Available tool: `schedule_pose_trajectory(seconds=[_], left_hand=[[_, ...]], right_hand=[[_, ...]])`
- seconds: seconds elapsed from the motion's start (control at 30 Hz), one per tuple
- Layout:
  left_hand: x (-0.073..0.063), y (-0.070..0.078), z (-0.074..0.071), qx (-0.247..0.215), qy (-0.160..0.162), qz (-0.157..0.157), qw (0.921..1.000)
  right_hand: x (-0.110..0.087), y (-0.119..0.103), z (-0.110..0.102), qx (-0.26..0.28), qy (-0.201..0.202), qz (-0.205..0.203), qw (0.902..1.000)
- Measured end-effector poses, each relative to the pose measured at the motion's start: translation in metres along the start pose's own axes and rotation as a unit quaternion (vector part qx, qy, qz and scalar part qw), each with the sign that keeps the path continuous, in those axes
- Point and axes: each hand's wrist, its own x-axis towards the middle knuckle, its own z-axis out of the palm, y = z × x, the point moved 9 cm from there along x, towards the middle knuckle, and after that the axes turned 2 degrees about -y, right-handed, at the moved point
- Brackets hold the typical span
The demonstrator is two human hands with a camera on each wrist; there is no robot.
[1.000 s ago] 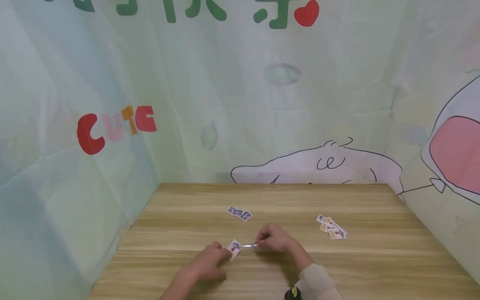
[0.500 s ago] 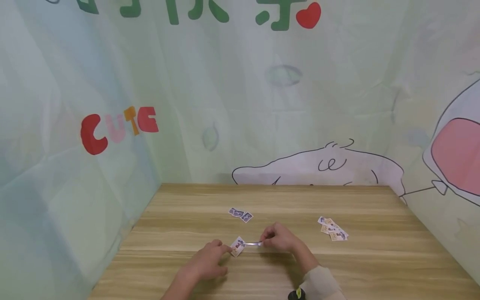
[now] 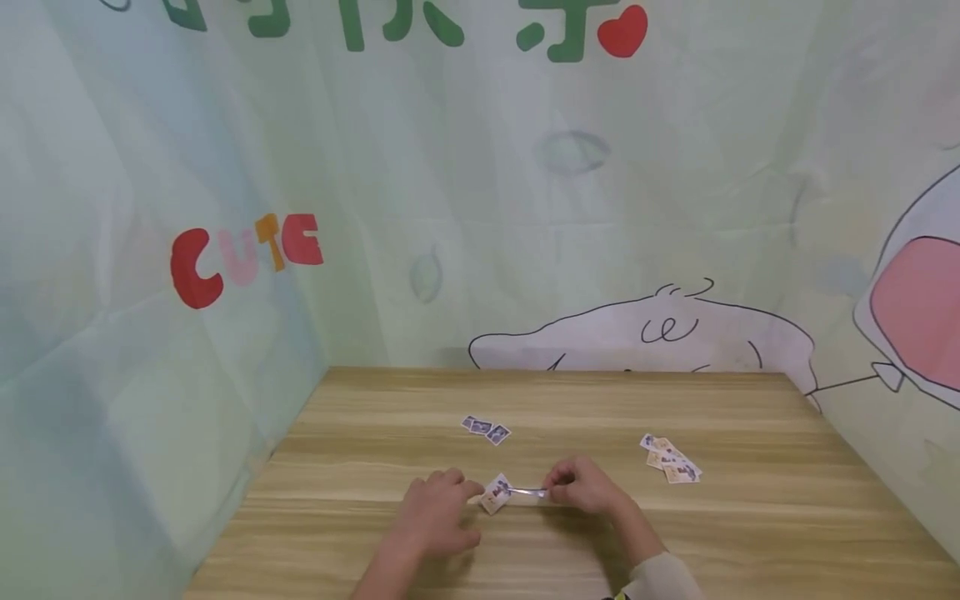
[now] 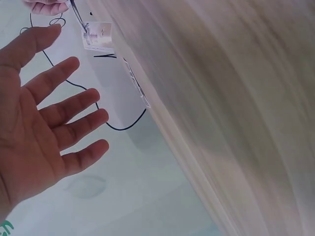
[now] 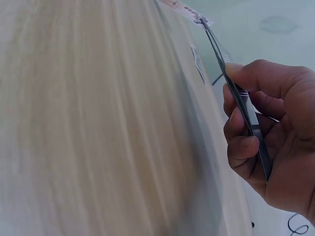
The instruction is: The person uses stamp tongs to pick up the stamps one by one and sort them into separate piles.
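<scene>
My right hand [image 3: 585,485] pinches metal tweezers [image 3: 528,492] between thumb and fingers; the right wrist view shows the shaft [image 5: 251,115] running back along the palm. The tweezers' tips hold the edge of a small stamp-like picture card [image 3: 495,497] with a white border, tilted over the table. Just left of this card is my left hand [image 3: 435,518]. In the left wrist view that hand's fingers are spread and hold nothing, with the card [image 4: 101,37] apart from them. Whether the card touches the table cannot be told.
Farther back on the wooden table [image 3: 375,400] lies a short overlapping row of purple picture cards [image 3: 481,427]. An overlapping group of orange and white cards [image 3: 681,473] lies to the right. A printed cloth backdrop [image 3: 450,167] rises behind the table.
The tweezers and card have moved to the right with my right hand. My left fingers, earlier on the card's edge, have come away from it. The view has shifted slightly.
</scene>
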Motion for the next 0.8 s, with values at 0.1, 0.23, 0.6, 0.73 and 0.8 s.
schedule_pose_trajectory(seconds=[0.1, 0.23, 0.6, 0.73, 0.8], left_hand=[[0.004, 0.003, 0.004, -0.002, -0.007, -0.004, 1.0000], [0.009, 0.007, 0.010, -0.005, -0.007, -0.006, 0.9999], [0.017, 0.020, 0.020, -0.009, -0.006, -0.009, 0.9999], [0.021, 0.024, 0.019, -0.020, -0.004, -0.011, 0.9997], [0.023, 0.025, 0.020, -0.031, -0.006, -0.013, 0.9994]], right_hand=[[-0.006, 0.002, -0.006, -0.005, 0.009, 0.004, 0.9999], [-0.012, 0.005, -0.014, -0.003, 0.021, 0.010, 0.9997], [-0.029, 0.018, -0.034, 0.007, 0.050, 0.020, 0.9985], [-0.036, 0.020, -0.045, 0.009, 0.067, -0.001, 0.9977], [-0.039, 0.022, -0.049, 0.010, 0.074, 0.000, 0.9972]])
